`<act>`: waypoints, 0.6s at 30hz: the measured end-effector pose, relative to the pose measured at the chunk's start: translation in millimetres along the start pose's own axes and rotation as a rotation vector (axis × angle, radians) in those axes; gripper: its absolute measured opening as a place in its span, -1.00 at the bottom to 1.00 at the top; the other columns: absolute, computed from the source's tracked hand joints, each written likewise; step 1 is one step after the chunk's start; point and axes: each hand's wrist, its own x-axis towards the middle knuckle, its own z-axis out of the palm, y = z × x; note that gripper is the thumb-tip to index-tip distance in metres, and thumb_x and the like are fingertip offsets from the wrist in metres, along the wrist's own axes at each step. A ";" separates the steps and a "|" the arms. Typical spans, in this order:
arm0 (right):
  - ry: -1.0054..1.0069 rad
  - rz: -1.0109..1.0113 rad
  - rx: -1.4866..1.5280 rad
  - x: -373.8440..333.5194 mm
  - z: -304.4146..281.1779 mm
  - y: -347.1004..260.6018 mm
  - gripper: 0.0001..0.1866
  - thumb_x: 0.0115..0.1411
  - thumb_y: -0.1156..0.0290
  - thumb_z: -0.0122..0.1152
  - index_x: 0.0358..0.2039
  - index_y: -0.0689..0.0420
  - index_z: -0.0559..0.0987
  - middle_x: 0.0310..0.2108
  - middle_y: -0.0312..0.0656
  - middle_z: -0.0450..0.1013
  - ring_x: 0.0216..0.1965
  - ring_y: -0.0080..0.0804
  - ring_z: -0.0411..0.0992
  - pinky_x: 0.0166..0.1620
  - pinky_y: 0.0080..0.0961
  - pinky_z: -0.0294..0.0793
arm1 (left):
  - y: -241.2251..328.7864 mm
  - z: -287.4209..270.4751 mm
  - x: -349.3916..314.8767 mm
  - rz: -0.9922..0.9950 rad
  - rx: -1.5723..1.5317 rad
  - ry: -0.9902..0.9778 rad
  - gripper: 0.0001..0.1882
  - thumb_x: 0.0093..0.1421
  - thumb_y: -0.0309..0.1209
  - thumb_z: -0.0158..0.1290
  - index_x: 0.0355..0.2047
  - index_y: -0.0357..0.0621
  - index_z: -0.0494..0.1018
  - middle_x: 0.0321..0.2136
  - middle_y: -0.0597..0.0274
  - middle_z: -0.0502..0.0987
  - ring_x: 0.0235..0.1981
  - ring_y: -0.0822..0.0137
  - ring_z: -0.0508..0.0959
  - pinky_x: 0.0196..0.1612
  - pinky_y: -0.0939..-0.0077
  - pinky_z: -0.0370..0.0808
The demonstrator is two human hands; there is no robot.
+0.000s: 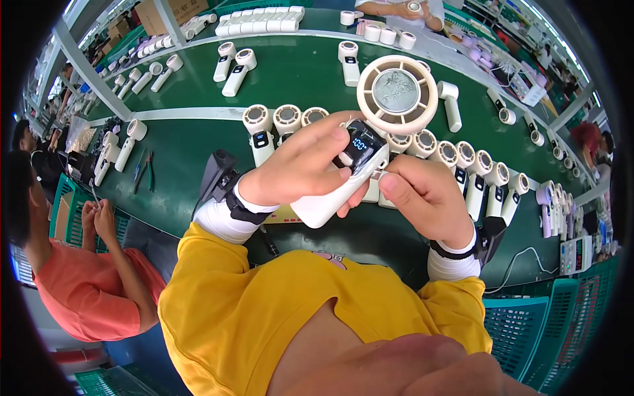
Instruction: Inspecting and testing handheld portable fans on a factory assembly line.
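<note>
Tilted in front of my chest is a white handheld fan (323, 206), with a round cream grille and a lit dark display (364, 143). My left hand (290, 165) is closed around its body, thumb and index finger at the display's edge. Against the fan's right side, my right hand (429, 198) is closed in a pinch. Whatever sits between those fingertips is too small and covered to make out. Just beyond my hands stands a row of similar fans (475, 191), partly hidden by the held one.
More fans (239, 71) lie farther back on the green table (297, 72). Pliers (150, 173) lie to the left. At the right are a small meter box (576, 256), a white cable (522, 264) and green crates (518, 330). A person in red (92, 290) sits at my left.
</note>
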 end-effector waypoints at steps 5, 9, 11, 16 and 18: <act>0.183 0.007 -0.009 3.7 13.9 -2.7 -0.79 0.17 0.37 -0.09 -0.55 0.15 0.42 -0.71 -0.29 0.31 -0.69 -0.52 0.24 -0.59 -0.61 0.20 | -23.2 -1.8 8.3 0.285 0.247 0.120 -0.52 0.14 -0.47 -0.25 0.07 -0.28 -0.06 -0.51 0.13 0.37 -0.63 0.46 0.39 -0.57 0.61 0.38; 0.280 -0.036 -0.023 6.5 19.0 7.5 -0.79 0.17 0.37 -0.09 -0.54 0.14 0.45 -0.73 -0.31 0.27 -0.69 -0.54 0.20 -0.58 -0.62 0.19 | -27.0 -2.3 8.6 0.284 0.258 0.115 -0.51 0.14 -0.47 -0.24 0.07 -0.27 -0.07 -0.47 0.15 0.36 -0.60 0.47 0.39 -0.57 0.62 0.37; 0.205 0.014 -0.022 6.9 11.5 5.2 -0.80 0.16 0.37 -0.08 -0.53 0.13 0.47 -0.74 -0.32 0.27 -0.69 -0.56 0.19 -0.58 -0.63 0.20 | -28.1 -2.3 9.0 0.285 0.263 0.110 -0.51 0.14 -0.46 -0.24 0.07 -0.27 -0.08 -0.45 0.16 0.36 -0.59 0.48 0.39 -0.57 0.62 0.36; 0.025 0.196 0.021 8.2 -0.8 -2.8 -0.75 0.17 0.31 -0.05 -0.48 0.23 0.46 -0.62 -0.32 0.30 -0.57 -0.64 0.20 -0.51 -0.68 0.19 | -28.9 -5.9 11.6 0.292 0.275 0.090 -0.49 0.13 -0.46 -0.23 0.08 -0.26 -0.10 -0.39 0.19 0.34 -0.55 0.50 0.38 -0.56 0.63 0.35; 0.116 0.151 -0.010 4.9 0.7 0.9 -0.75 0.17 0.31 -0.05 -0.47 0.24 0.46 -0.60 -0.32 0.31 -0.55 -0.64 0.21 -0.48 -0.69 0.20 | -25.1 -6.7 10.7 0.373 0.317 0.083 -0.49 0.14 -0.45 -0.22 0.08 -0.26 -0.09 -0.39 0.17 0.34 -0.55 0.49 0.38 -0.56 0.63 0.36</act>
